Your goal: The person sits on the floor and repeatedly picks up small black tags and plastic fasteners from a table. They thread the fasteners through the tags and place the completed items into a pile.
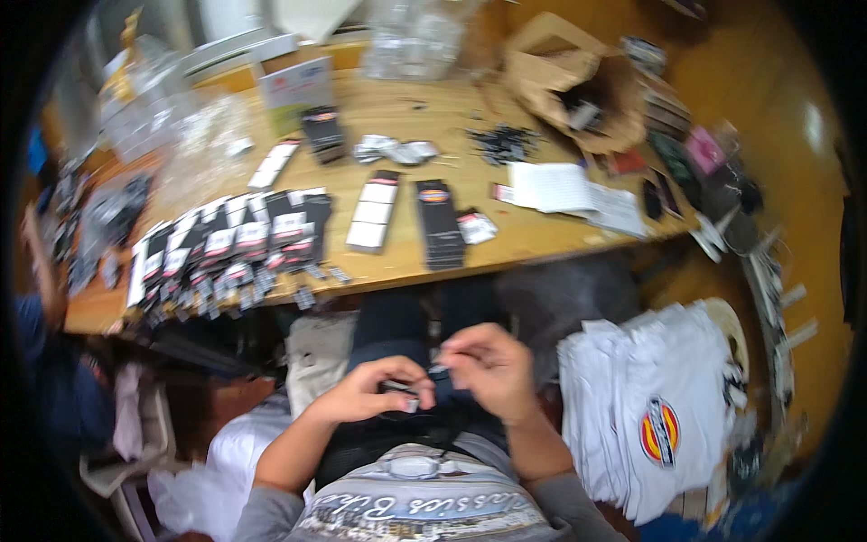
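Above my lap, my left hand [384,390] curls its fingers around a small dark piece with a pale end [412,406], too blurred to name. My right hand [492,369] faces it with thumb and forefinger pinched together; a tiny bit seems to show at the fingertips, but I cannot make it out. Beyond my hands on the wooden table [397,271] lie a stack of black hang tags [439,230], a stack of white labelled tags [372,215] and, at the left, overlapping rows of black and white tags [248,233] with small strung ends at the edge.
Small black pieces [504,143] are heaped near an open brown paper bag [587,77]. White papers [555,190] lie at the table's right. Folded white shirts [632,397] are piled right of my legs. Clear plastic bags [411,45] stand at the back; another person's arm [43,262] shows far left.
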{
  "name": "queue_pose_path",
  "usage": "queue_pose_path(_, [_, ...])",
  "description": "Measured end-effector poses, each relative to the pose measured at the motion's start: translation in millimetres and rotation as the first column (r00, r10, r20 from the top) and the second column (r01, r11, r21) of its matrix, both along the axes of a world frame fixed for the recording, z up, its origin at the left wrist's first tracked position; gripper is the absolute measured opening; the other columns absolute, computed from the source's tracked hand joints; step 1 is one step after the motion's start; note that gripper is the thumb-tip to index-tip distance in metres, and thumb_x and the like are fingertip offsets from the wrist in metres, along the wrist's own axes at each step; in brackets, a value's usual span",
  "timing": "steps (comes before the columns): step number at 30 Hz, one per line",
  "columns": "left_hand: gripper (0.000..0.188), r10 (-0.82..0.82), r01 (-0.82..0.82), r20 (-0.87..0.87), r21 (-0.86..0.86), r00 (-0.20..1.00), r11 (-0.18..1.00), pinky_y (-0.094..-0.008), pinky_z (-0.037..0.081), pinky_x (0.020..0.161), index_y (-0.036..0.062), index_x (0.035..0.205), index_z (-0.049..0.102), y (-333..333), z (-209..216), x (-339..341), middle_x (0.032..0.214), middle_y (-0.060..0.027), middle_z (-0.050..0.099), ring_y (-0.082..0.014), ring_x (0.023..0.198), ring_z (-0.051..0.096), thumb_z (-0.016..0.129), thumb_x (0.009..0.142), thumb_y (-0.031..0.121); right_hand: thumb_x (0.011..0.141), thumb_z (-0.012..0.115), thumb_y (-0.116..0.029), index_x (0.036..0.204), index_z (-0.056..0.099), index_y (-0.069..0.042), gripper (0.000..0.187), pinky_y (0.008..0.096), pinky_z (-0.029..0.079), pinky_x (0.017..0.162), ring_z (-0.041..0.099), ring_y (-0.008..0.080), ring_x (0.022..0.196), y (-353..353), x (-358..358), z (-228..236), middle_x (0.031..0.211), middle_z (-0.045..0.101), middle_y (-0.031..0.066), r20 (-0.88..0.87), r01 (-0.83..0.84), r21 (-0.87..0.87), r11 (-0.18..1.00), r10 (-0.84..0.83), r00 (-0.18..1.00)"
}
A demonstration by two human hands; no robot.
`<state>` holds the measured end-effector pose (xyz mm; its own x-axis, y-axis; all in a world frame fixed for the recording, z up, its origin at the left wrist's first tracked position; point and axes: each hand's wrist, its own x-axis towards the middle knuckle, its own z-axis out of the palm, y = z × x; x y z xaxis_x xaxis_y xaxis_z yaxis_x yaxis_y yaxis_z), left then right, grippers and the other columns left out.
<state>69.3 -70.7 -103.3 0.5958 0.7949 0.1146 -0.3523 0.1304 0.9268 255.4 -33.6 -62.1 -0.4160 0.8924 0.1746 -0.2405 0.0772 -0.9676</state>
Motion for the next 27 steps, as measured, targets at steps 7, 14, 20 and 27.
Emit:
queue_pose_path(7, [0.024, 0.063, -0.035, -0.073, 0.335, 0.995, 0.942, -0.0297, 0.032, 0.079, -0.0004, 0.086, 0.049, -7.6, 18.7, -20.8, 0.088, -0.0082, 0.042, -0.0195, 0.086, 0.041, 0.045, 0.085, 0.024, 0.065, 0.057, 0.013, 0.075, 0.055, 0.003, 0.014, 0.0195, 0.042, 0.057, 0.055, 0.0133, 0.063, -8.2, -10.2, 21.8, 0.069, 0.057, 0.0092, 0.122, 0.01, 0.283, 0.959, -0.047, 0.991])
queue_pose_path(14, [0.017, 0.271, -0.064, -0.333, 0.521, 0.903, 0.851, -0.0269, 0.037, 0.066, -0.0026, 0.082, 0.051, -29.2, 54.5, -61.6, 0.077, -0.0095, 0.047, -0.0203, 0.074, 0.048, 0.051, 0.081, 0.015, 0.063, 0.063, 0.007, 0.076, 0.057, 0.001, 0.016, 0.0206, 0.042, 0.05, 0.056, 0.0154, 0.057, -2.4, -34.9, 51.2, 0.066, 0.057, 0.0095, 0.245, -0.185, 0.519, 0.834, 0.062, 0.968])
queue_pose_path(20, [0.021, 0.999, 0.03, -0.035, 0.999, 0.0, 0.035, -0.0289, 0.037, 0.055, 0.0099, 0.073, 0.062, -32.5, 133.1, -108.8, 0.069, -0.0028, 0.052, -0.0187, 0.065, 0.047, 0.065, 0.053, 0.004, 0.061, 0.061, 0.007, 0.081, 0.058, 0.0, 0.021, 0.0261, 0.046, 0.051, 0.058, 0.0215, 0.059, -1.5, -63.5, 79.5, 0.068, 0.058, 0.0111, 0.185, -0.285, 0.665, 0.69, 0.217, 0.958])
queue_pose_path(27, [0.022, 0.948, 0.098, 0.145, 0.988, -0.282, -0.122, -0.0322, 0.04, 0.062, 0.0059, 0.075, 0.053, 31.2, 95.8, -175.4, 0.078, -0.0066, 0.049, -0.0239, 0.073, 0.047, 0.059, 0.057, -0.005, 0.067, 0.056, 0.003, 0.081, 0.054, -0.001, 0.014, 0.0295, 0.047, 0.056, 0.058, 0.0244, 0.065, 14.4, -131.4, 35.8, 0.074, 0.058, 0.0103, 0.207, -0.245, 0.761, 0.6, 0.133, 0.969])
